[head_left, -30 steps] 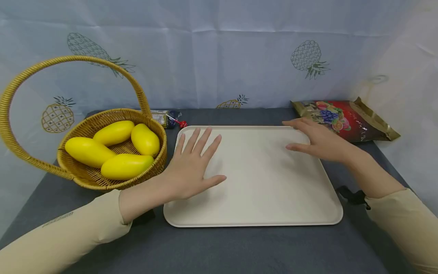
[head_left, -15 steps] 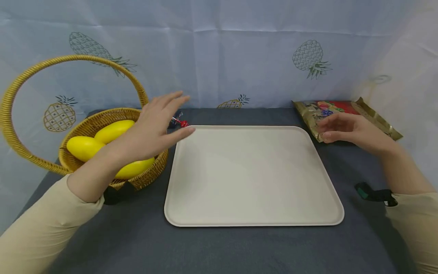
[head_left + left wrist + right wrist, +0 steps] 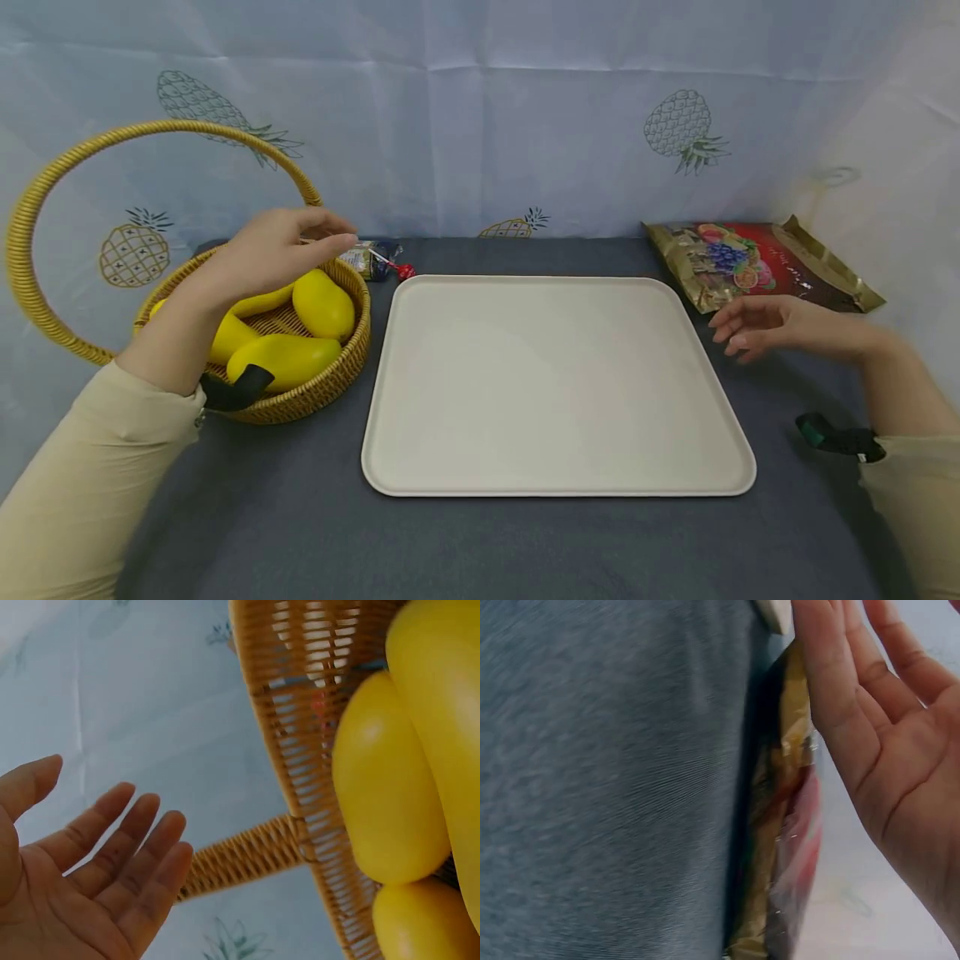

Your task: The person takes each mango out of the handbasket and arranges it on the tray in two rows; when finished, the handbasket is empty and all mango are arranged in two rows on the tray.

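Note:
My left hand (image 3: 281,250) hovers over the back of a wicker basket (image 3: 352,358) with a tall handle, fingers loosely bent and holding nothing. In the left wrist view its palm (image 3: 82,892) lies apart from the yellow mango-like fruits (image 3: 390,780). Several of these fruits (image 3: 285,360) lie in the basket, partly hidden by my forearm. My right hand (image 3: 798,329) is held above the table, just in front of a gold and red snack bag (image 3: 757,262), with relaxed fingers and nothing in them. A beige tray (image 3: 558,383) lies between the hands.
Behind the basket's right side lie a red lollipop (image 3: 405,271) and a small dark-wrapped packet (image 3: 367,258). A pineapple-print curtain (image 3: 465,125) hangs along the back of the grey tabletop (image 3: 480,546). The basket's handle (image 3: 30,217) arches high at the left.
My left hand has left the tray's left side and moved left over the basket. My right hand has moved right off the tray, past the snack bag, then nearer. The objects stay put.

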`<state>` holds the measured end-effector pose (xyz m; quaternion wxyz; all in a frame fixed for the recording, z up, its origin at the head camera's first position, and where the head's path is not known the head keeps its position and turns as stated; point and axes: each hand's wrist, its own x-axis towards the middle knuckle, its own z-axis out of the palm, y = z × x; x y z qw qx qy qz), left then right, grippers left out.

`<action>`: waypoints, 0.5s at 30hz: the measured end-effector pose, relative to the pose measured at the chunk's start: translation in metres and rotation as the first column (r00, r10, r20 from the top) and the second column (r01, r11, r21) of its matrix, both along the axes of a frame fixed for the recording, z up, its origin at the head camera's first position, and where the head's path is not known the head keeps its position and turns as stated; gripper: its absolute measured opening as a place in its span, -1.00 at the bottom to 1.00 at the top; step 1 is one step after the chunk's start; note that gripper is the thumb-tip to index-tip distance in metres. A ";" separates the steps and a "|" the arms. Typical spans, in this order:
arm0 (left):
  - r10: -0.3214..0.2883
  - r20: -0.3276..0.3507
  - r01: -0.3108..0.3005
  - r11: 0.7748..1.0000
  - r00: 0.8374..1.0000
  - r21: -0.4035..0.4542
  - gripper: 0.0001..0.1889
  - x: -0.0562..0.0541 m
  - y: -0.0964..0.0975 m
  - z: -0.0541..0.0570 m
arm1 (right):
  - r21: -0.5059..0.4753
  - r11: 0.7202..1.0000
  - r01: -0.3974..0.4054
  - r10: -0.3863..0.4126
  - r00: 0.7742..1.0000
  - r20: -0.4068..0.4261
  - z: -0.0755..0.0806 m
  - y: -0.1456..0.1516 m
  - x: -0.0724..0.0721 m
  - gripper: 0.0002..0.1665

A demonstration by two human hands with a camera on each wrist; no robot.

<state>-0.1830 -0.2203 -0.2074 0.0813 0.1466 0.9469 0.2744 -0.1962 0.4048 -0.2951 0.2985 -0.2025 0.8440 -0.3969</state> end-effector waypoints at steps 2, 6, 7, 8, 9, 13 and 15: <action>0.034 0.017 -0.034 0.999 0.999 -0.004 -0.40 -0.006 -0.009 -0.002 | 0.009 1.000 -0.007 0.007 0.999 0.046 -0.004 0.002 0.000 -0.60; 0.100 0.059 -0.101 0.995 0.993 0.015 -0.34 -0.015 -0.024 -0.006 | 0.015 1.000 -0.019 0.017 0.993 0.116 -0.010 0.006 0.000 -0.62; 0.115 0.073 -0.117 0.993 0.991 0.023 -0.33 -0.016 -0.027 -0.007 | 0.014 1.000 -0.018 0.016 0.991 0.132 -0.012 0.006 0.000 -0.62; 0.133 0.089 -0.136 0.990 0.987 0.028 -0.32 -0.018 -0.029 -0.008 | 0.013 1.000 -0.014 0.012 0.989 0.147 -0.013 0.007 -0.001 -0.63; 0.151 0.105 -0.155 0.987 0.983 0.032 -0.31 -0.019 -0.031 -0.008 | 0.015 1.000 -0.010 0.008 0.987 0.159 -0.015 0.008 -0.001 -0.63; 0.207 0.211 -0.222 0.974 0.955 0.051 -0.26 -0.029 -0.037 -0.013 | 0.020 1.000 0.002 -0.006 0.980 0.197 -0.021 0.008 -0.001 -0.60; 0.217 0.277 -0.240 0.969 0.936 0.053 -0.23 -0.035 -0.040 -0.015 | 0.022 1.000 0.007 -0.011 0.978 0.207 -0.023 0.007 -0.002 -0.57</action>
